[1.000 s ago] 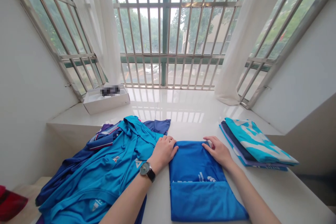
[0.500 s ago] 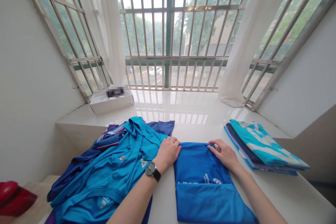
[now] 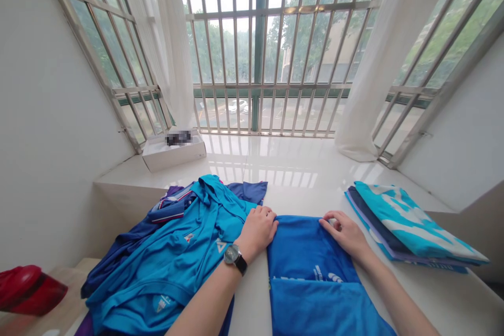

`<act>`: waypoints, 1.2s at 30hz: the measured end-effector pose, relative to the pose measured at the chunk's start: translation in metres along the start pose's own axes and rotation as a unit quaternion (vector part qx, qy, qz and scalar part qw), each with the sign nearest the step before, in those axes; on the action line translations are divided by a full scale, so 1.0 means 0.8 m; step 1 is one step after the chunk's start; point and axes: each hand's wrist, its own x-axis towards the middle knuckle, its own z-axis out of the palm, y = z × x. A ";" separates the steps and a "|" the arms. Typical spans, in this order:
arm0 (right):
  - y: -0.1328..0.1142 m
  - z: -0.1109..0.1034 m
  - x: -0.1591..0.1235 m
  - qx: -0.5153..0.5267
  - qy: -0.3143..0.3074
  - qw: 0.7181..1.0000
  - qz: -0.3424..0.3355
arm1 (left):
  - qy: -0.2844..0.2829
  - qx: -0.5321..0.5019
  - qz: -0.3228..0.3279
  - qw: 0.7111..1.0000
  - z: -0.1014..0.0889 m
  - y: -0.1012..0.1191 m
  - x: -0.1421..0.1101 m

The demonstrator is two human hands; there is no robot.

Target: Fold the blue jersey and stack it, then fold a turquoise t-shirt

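A blue shirt (image 3: 307, 252) lies partly folded on the white sill, its lower part turned up over white print. At its top left corner my left hand (image 3: 258, 230), with a watch (image 3: 233, 255) on the wrist, has its fingers curled over the edge; the fingertips are partly hidden. My right hand (image 3: 345, 232) pinches the top right corner between thumb and fingers. Just left of the shirt, a teal shirt (image 3: 169, 262) is spread loosely over darker blue and purple clothes (image 3: 122, 252).
To the right sits a stack of folded clothes (image 3: 413, 226), cyan-and-white on top. A white box (image 3: 175, 155) with a blurred item stands back left, by the barred window (image 3: 258, 63) and white curtains (image 3: 362, 89). A red object (image 3: 31, 289) is at the lower left.
The whole view has shifted slightly, so things appear further right. My right fingers have drawn closer together on the shirt's corner. My left hand stays at the other corner.
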 end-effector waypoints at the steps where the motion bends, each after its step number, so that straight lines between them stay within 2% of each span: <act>1: 0.000 0.000 0.000 -0.007 0.004 1.000 0.005 | -0.001 0.000 0.000 1.000 0.000 0.000 0.000; 23: -0.016 -0.014 -0.007 -0.045 -0.031 0.998 0.025 | -0.018 -0.004 0.006 1.000 0.000 -0.002 0.003; 28: -0.020 -0.020 -0.008 -0.048 -0.056 0.997 0.022 | -0.021 -0.007 0.012 1.000 0.002 -0.004 0.004; 36: -0.026 -0.008 -0.010 -0.102 -0.004 0.995 0.022 | -0.019 -0.012 0.004 1.000 0.000 -0.003 0.007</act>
